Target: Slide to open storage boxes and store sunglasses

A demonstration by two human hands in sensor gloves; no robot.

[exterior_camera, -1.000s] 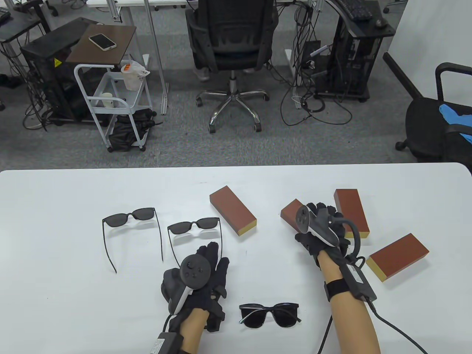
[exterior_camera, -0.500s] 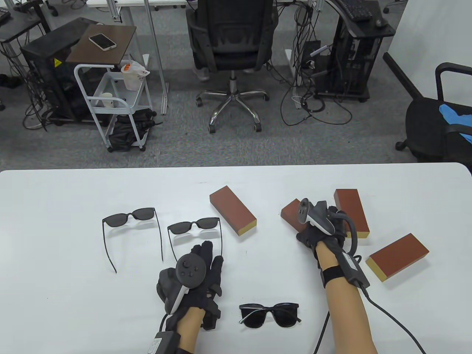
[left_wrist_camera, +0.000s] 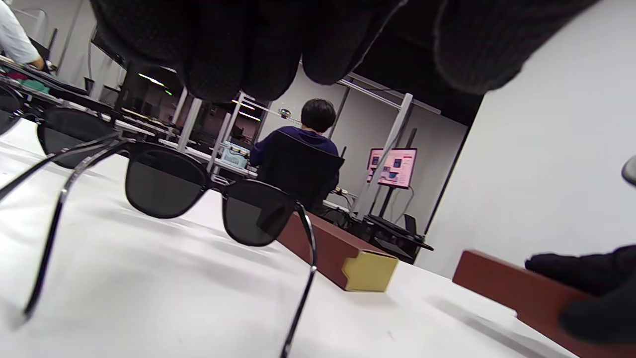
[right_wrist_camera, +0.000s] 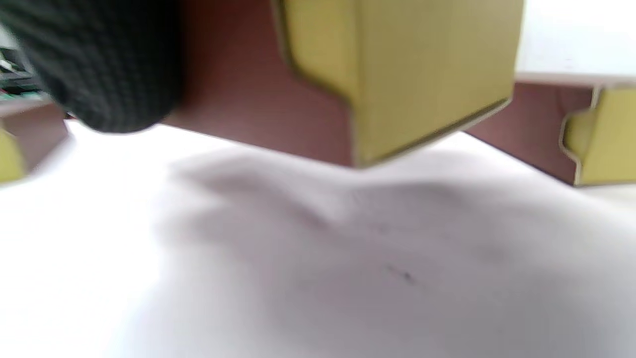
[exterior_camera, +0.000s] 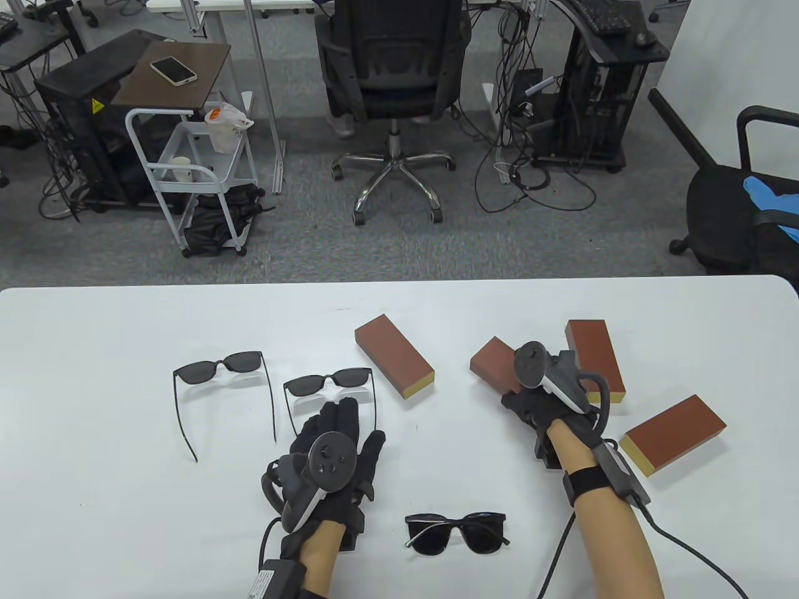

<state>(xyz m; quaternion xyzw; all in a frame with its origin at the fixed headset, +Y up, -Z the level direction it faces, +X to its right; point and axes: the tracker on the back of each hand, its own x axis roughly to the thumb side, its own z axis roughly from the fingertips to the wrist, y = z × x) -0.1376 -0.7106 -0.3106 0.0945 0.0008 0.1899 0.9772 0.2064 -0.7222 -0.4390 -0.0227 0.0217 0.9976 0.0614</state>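
My right hand point(exterior_camera: 530, 402) grips a red-brown storage box point(exterior_camera: 493, 365) at its near end and holds it a little off the white table point(exterior_camera: 93, 511). In the right wrist view the box's yellow drawer end point(right_wrist_camera: 407, 64) hangs above its shadow, with a gloved finger point(right_wrist_camera: 99, 64) on its side. My left hand point(exterior_camera: 340, 427) reaches out with straight fingers over the temple arms of the middle sunglasses point(exterior_camera: 328, 382) and holds nothing. The left wrist view has those dark lenses point(left_wrist_camera: 164, 184) just below the fingertips point(left_wrist_camera: 238, 44).
Three more red-brown boxes lie on the table: one in the middle point(exterior_camera: 393, 363), one behind my right hand point(exterior_camera: 596, 359), one at the right point(exterior_camera: 674, 433). Another pair of sunglasses point(exterior_camera: 218, 368) lies open at the left, and a folded pair point(exterior_camera: 455, 532) near the front edge.
My left hand has crept forward and left, spreading its fingers toward the middle sunglasses. My right hand has turned and shifted the held box slightly to the left.
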